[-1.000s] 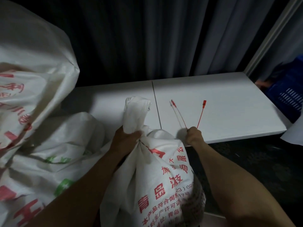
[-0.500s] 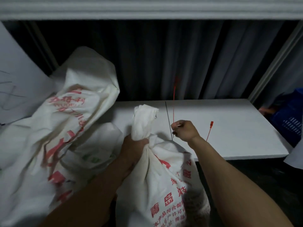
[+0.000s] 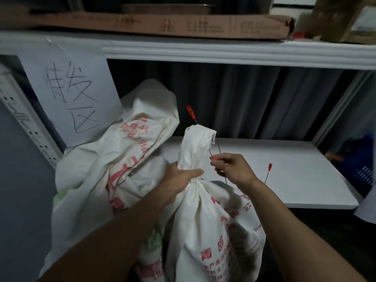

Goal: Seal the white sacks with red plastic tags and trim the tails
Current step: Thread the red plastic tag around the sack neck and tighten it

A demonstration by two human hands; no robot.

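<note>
A white sack with red print stands in front of me, its top gathered into a twisted neck. My left hand grips that neck from the left. Just right of the neck, my right hand pinches a red plastic tag. The tag's thin tail runs up behind the bunched sack top, and its flat head shows above the top. A second red tag lies on the white shelf board, right of my right hand.
More white sacks are heaped at the left. A paper sign with handwriting hangs on the left upright. An upper shelf carries a flat cardboard box. Dark curtain hangs behind; a blue crate is far right.
My right hand lifted one red tag off the shelf board and brought it up beside the sack's neck. The camera tilted upward, revealing the upper shelf. My left hand kept its grip.
</note>
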